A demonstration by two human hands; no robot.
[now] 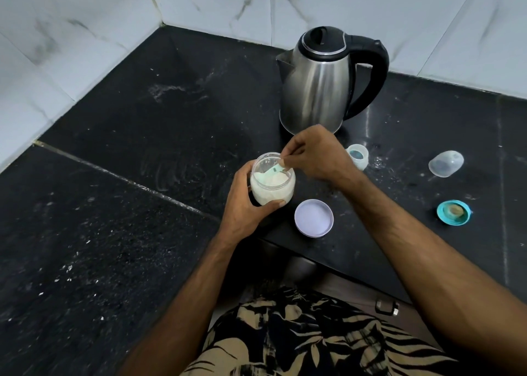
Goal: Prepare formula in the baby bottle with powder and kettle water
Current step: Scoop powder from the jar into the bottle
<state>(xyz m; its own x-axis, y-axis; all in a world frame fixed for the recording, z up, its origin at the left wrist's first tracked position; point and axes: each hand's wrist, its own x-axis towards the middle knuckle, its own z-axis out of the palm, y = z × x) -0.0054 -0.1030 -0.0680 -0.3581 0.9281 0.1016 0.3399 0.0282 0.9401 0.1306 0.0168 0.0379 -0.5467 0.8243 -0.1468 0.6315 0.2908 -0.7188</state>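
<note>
A clear jar of white powder [273,188] stands open on the black counter, with my left hand [245,207] wrapped around its side. My right hand [313,154] pinches the handle of a pale green scoop [275,170] whose bowl dips into the powder. The open baby bottle [358,156] stands just right of my right hand, partly hidden by it. Behind the hands a steel kettle [316,87] with a black handle and shut lid sits near the wall.
The jar's lilac lid [313,218] lies face up near the counter's front edge. A clear bottle cap [445,163] and a teal ring with its teat [453,213] lie at the right. Marble walls close the counter's back corner. White specks dot the black counter [114,204].
</note>
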